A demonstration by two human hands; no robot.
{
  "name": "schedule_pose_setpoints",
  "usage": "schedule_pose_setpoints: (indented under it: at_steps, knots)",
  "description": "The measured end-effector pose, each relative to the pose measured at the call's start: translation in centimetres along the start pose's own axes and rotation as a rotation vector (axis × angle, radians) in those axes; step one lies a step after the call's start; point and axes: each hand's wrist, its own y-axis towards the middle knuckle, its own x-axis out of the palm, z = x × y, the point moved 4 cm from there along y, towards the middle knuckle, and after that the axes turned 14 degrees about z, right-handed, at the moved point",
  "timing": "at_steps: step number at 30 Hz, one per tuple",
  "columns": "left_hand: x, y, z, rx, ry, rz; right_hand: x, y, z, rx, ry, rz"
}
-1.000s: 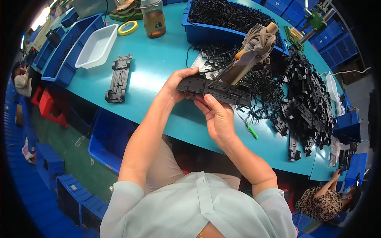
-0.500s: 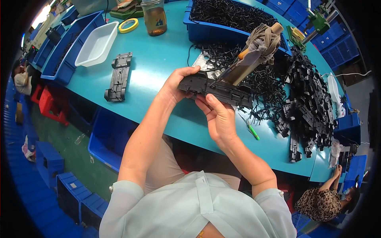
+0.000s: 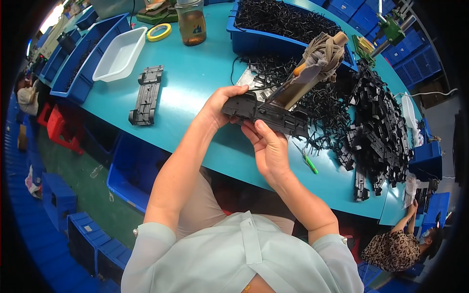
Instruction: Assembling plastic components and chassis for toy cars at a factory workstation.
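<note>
Teal tabletop stretches from the lone black part, near its front edge, toward the left hand; a jar beyond bears a blue mark. That hand and the right hand grip the held black part over the tabletop, much as half a second earlier. Rightward, a green-handled tool lies before piled black parts.

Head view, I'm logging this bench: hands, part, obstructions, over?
Left hand, right hand gripping black plastic chassis. Chassis slanted, right end nearer. Cloth-wrapped tool angled over far edge; contact unclear.
</note>
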Motion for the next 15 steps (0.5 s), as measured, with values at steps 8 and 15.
schedule_pose_setpoints:
  at_steps: [8,15]
  knots:
    - [-0.2,0.8,-0.2,0.001,-0.043,-0.031,0.3,-0.2,-0.2,-0.012,-0.004,-0.007]
    - [-0.1,1.0,-0.1,0.005,-0.038,-0.019,0.6,-0.1,-0.5,-0.025,-0.052,-0.024]
